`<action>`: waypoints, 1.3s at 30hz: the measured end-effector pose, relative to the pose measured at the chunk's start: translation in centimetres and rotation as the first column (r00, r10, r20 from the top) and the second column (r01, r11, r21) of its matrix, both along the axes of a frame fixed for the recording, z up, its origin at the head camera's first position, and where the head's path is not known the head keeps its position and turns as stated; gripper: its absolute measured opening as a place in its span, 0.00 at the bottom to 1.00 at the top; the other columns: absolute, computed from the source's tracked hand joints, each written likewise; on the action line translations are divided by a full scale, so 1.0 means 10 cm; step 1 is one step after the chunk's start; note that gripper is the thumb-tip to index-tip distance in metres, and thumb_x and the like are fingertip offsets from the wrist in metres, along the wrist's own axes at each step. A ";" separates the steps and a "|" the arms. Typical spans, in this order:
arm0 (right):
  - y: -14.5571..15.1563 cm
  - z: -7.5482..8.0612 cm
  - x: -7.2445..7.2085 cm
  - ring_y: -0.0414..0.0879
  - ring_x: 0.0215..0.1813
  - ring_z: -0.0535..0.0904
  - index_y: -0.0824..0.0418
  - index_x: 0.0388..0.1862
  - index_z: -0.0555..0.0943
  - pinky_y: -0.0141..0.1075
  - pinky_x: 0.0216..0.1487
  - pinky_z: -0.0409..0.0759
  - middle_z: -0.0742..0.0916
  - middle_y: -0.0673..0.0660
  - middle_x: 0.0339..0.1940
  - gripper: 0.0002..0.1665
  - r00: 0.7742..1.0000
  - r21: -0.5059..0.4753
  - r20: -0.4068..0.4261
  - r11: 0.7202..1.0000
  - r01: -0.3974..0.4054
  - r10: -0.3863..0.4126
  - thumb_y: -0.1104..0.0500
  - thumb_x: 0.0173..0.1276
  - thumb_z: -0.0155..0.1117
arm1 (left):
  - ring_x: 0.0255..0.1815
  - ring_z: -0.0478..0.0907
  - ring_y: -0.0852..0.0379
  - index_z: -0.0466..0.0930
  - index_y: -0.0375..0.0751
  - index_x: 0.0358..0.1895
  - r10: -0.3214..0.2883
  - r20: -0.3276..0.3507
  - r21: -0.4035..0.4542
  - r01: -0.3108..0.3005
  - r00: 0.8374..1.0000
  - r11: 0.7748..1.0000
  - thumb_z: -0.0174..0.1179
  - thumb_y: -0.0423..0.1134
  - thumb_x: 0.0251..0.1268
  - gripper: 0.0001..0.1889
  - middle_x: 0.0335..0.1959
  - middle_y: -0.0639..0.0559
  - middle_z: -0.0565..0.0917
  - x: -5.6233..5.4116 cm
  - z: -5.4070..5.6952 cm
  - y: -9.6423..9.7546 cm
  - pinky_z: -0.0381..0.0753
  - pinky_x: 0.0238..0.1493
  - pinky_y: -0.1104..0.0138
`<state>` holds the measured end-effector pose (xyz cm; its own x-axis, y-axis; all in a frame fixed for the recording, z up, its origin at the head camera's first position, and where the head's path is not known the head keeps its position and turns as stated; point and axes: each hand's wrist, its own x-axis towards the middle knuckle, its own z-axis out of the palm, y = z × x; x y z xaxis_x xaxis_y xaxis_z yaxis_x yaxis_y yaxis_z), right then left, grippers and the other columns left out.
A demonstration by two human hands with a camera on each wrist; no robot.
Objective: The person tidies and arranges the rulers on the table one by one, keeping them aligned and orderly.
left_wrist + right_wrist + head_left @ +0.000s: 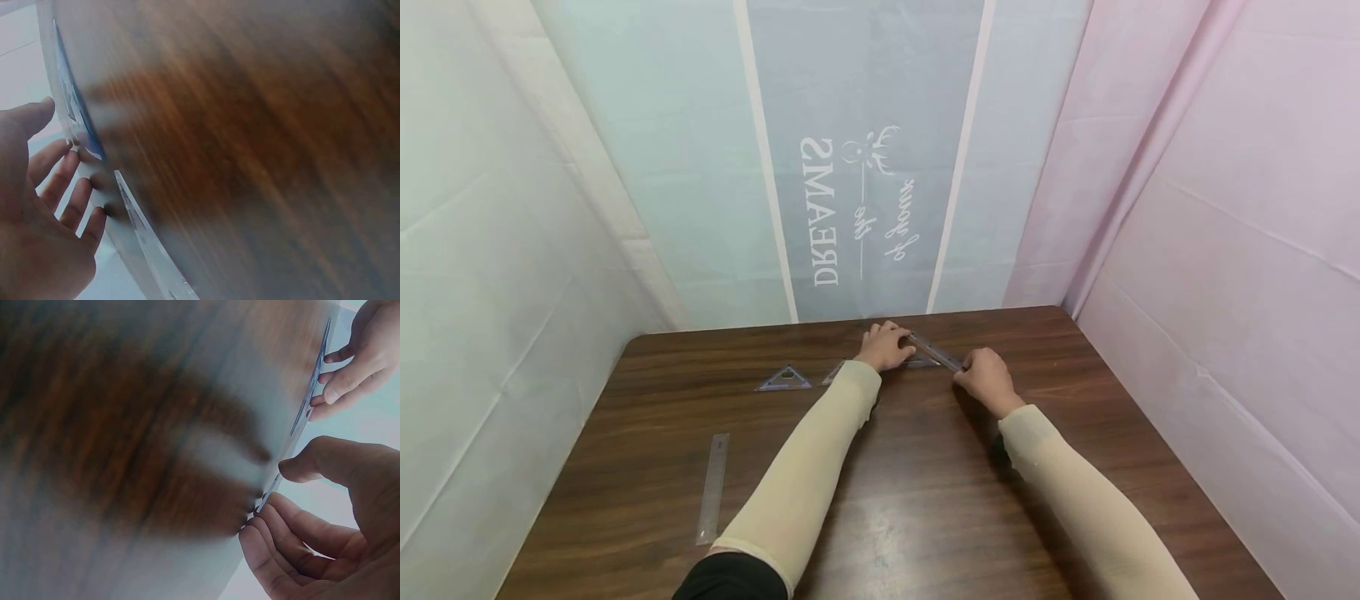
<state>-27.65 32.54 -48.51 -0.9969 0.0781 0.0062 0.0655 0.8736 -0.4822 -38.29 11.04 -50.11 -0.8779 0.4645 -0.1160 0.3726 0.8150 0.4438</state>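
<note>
At the far side of the table, a clear ruler [934, 351] lies slanted between the two hands. My right hand [988, 382] pinches its near end between thumb and fingers, which the right wrist view also shows at the thumb [306, 464]. The left hand [885, 346] is by the ruler's far end, its fingers spread and loosely bent over the tabletop, as in the left wrist view [59, 181]. Beneath the ruler a clear piece [922, 363] shows in part. Left of the left hand lies another clear piece [831, 373], partly hidden by the forearm.
A clear triangular set square [786, 379] with bluish edges lies farther left on the wooden table [925, 500]. Another clear ruler [713, 487] lies at the left front, beside the left sleeve. A printed curtain [880, 275] hangs behind the table's far edge.
</note>
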 end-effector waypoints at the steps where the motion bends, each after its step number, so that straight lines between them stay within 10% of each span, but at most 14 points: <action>1: 0.00 -0.01 0.00 0.48 0.26 0.74 0.67 0.27 0.88 0.39 0.30 0.74 0.83 0.57 0.25 0.11 1.000 -0.001 -0.004 1.000 -0.003 0.003 0.61 0.68 0.72 | 0.74 0.65 0.44 0.71 0.49 0.81 -0.004 -0.001 0.004 0.004 1.000 1.000 0.55 0.54 0.85 0.29 0.79 0.47 0.70 0.00 -0.01 0.00 0.63 0.76 0.50; 15: -0.06 0.00 0.07 0.56 0.38 0.84 0.73 0.51 0.81 0.51 0.44 0.85 0.88 0.67 0.43 0.18 0.999 -0.079 -0.031 0.997 0.023 -0.025 0.60 0.72 0.70 | 0.68 0.73 0.45 0.74 0.43 0.77 0.070 -0.094 0.223 -0.047 0.993 0.974 0.64 0.46 0.81 0.28 0.67 0.49 0.84 0.08 -0.10 -0.05 0.65 0.76 0.52; 27: -0.24 -0.02 0.21 0.48 0.31 0.83 0.73 0.59 0.79 0.39 0.31 0.82 0.90 0.66 0.42 0.20 0.997 -0.174 -0.080 0.984 -0.031 0.017 0.63 0.74 0.68 | 0.62 0.77 0.48 0.72 0.42 0.76 0.120 -0.079 0.437 -0.074 0.990 0.897 0.70 0.47 0.76 0.31 0.59 0.51 0.89 0.21 -0.11 -0.22 0.73 0.69 0.55; 39: -0.50 -0.03 0.27 0.49 0.38 0.88 0.74 0.69 0.79 0.44 0.39 0.86 0.91 0.65 0.44 0.29 0.983 -0.191 -0.159 0.973 -0.128 0.098 0.65 0.71 0.68 | 0.67 0.82 0.46 0.63 0.39 0.81 0.081 -0.025 0.634 -0.047 0.996 0.772 0.73 0.42 0.72 0.40 0.51 0.51 0.93 0.27 -0.13 -0.40 0.71 0.75 0.50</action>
<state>-24.92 27.56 -48.79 -0.9886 -0.0201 0.1491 -0.1125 0.7567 -0.6440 -35.60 7.03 -51.37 -0.9047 0.3607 0.2268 0.3646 0.3798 0.8502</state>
